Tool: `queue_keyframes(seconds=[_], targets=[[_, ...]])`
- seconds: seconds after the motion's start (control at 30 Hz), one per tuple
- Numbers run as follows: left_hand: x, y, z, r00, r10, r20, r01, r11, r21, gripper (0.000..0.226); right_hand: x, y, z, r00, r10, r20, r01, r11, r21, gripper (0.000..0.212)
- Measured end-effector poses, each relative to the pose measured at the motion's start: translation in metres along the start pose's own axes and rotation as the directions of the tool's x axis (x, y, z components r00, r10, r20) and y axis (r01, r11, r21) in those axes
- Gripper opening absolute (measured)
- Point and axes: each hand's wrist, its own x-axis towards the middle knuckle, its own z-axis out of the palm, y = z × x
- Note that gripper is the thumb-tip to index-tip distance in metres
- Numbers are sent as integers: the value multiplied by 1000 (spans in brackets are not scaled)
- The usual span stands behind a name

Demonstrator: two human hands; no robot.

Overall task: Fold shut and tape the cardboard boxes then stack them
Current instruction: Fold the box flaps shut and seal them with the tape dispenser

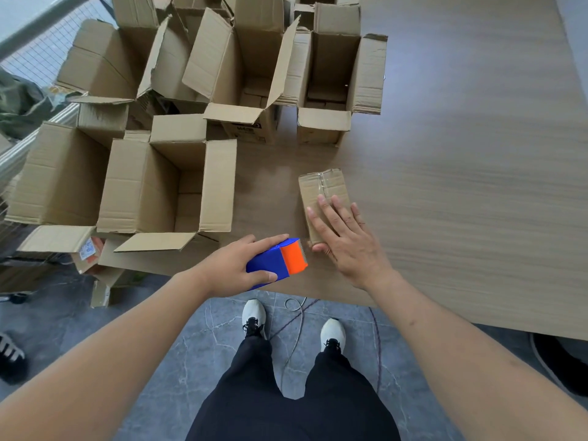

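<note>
Bare forearms, no sleeves showing, loose black trousers [286, 393] below, and white trainers [254, 316] with black laces on both feet, nothing on the wrists or fingers

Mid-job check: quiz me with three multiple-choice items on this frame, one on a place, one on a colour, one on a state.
1. Where does the small closed box lie?
A) on the table
B) on the floor
C) inside an open box

2. What colours is the tape dispenser?
A) green and white
B) blue and orange
C) all black

3. What is the right hand doing?
A) gripping the dispenser
B) hanging idle
C) pressing flat on the small box

Answers: 1 A, it rests on the wooden table. 2 B, blue body, orange head. 3 C, straight fingers lie on it; the left hand holds the dispenser.
</note>
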Motion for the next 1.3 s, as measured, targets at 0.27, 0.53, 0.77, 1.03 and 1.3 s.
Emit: queue_keyframes(seconds=[0.27,0.53,0.77,1.03,1.3], targets=[[17,15,9,995,-102,-12,102,993,53,70,1,-2,-8,995,31,95,-35,999,37,64],[13,8,12,978,-206,-37,205,978,-47,48,4,-11,-16,987,103,124,-114,990,88,65],[6,12,3,978,-137,-158,140,990,10,62,22,-45,-20,961,275,-13,-271,953,138,65],[-9,14,-4,962,5,-272,-50,986,-158,69,9,-13,-38,986,165,17,-166,984,69,85],[-17,21,-3,970,121,-210,-170,957,-235,79,14,-10,-45,951,308,-12,-299,929,218,44]])
